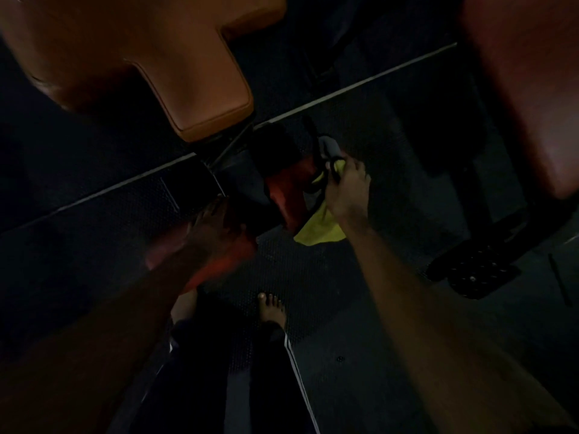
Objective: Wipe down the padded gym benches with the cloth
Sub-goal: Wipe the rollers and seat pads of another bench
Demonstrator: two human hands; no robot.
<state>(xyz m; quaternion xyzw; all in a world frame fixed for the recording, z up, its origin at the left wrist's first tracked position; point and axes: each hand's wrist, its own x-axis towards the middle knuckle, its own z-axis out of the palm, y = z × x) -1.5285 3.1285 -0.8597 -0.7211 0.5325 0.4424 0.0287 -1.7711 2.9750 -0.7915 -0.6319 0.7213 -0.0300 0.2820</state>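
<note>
right hand point(346, 189) grips yellow cloth point(319, 230) | left hand point(216, 223) flat on red pad point(283, 198)

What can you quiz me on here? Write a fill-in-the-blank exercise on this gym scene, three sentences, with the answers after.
1. The right hand grips a ___ cloth.
2. The padded bench at the upper left is ___ in colour.
3. The person stands with ___ feet.

Missing words: yellow; orange; bare.
</note>
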